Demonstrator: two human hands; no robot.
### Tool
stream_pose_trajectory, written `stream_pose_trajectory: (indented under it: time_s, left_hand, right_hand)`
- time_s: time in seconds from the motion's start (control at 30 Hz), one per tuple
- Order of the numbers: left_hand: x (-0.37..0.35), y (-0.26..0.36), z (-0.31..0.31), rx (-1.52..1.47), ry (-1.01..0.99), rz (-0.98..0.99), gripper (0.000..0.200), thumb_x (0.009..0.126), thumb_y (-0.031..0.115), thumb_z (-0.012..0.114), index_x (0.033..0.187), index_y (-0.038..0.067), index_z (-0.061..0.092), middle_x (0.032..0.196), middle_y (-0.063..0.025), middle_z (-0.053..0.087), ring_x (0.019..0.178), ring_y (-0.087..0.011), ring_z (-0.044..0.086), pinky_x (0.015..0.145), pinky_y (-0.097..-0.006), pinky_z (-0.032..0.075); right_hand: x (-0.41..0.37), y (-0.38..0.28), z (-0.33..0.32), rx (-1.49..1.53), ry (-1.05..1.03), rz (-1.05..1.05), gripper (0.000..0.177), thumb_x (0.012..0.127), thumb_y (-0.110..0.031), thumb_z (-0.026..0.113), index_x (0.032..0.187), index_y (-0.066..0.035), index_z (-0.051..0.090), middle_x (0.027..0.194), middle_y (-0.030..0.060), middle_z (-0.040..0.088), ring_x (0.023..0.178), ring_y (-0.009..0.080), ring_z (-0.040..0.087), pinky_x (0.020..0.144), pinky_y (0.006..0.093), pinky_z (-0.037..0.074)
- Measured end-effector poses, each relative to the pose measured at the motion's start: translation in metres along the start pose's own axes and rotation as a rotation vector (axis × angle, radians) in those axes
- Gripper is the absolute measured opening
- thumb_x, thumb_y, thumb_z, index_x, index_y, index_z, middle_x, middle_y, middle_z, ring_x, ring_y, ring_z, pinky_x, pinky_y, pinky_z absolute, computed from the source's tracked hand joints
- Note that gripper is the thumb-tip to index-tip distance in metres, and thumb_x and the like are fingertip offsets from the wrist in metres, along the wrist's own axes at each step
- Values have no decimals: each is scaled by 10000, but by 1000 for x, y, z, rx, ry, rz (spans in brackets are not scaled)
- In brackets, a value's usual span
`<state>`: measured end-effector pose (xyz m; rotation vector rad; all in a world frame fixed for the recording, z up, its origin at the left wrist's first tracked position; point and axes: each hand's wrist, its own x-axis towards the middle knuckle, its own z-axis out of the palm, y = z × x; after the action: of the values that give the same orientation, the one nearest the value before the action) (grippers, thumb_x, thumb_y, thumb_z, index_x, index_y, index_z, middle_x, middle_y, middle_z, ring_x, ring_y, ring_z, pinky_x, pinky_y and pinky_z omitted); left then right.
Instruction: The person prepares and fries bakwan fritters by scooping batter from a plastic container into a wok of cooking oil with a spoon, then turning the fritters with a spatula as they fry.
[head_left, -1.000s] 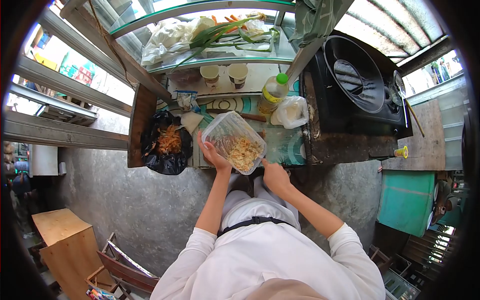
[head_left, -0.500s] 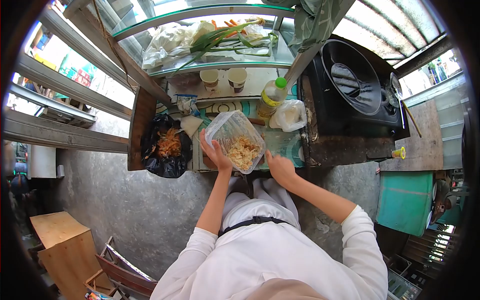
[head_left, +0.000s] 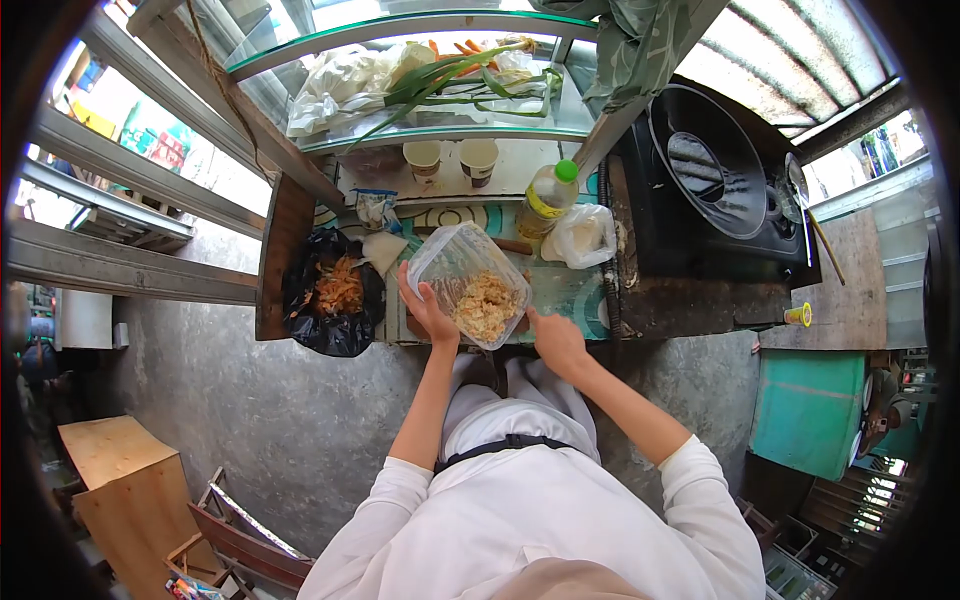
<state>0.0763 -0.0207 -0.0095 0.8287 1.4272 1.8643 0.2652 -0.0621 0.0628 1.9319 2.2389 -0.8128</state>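
My left hand (head_left: 426, 308) grips the near left side of a clear plastic container (head_left: 467, 283) that holds a heap of pale shredded food. The container is tilted above the patterned counter (head_left: 570, 290). My right hand (head_left: 556, 342) rests at the counter's near edge, just right of the container, with its fingers curled. Whether it holds anything I cannot see.
A black bag (head_left: 332, 292) with orange peelings hangs at the counter's left. An oil bottle (head_left: 547, 198), a white plastic bag (head_left: 580, 236) and two paper cups (head_left: 450, 157) stand behind. A black wok (head_left: 712, 160) sits on the stove at right. Greens (head_left: 440, 75) lie on the glass shelf.
The container has stayed tilted in my left hand, shifting slightly. My right hand has drifted a little along the counter edge near the container.
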Motion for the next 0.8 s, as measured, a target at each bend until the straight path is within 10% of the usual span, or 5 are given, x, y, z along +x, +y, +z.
stream_pose_trajectory:
  time_s: [0.8]
  left_hand:
    - [22,-13,-13,-280,-144,-190,658,883,542,426,1344,89,303,1215,-110,401,1105,-226,407,935,-368,335]
  right_hand:
    - [-6,-33,-37,111,-87,-28,451,749,-41,461,1174,-156,561,772,232,608,756,404,599,669,483,481]
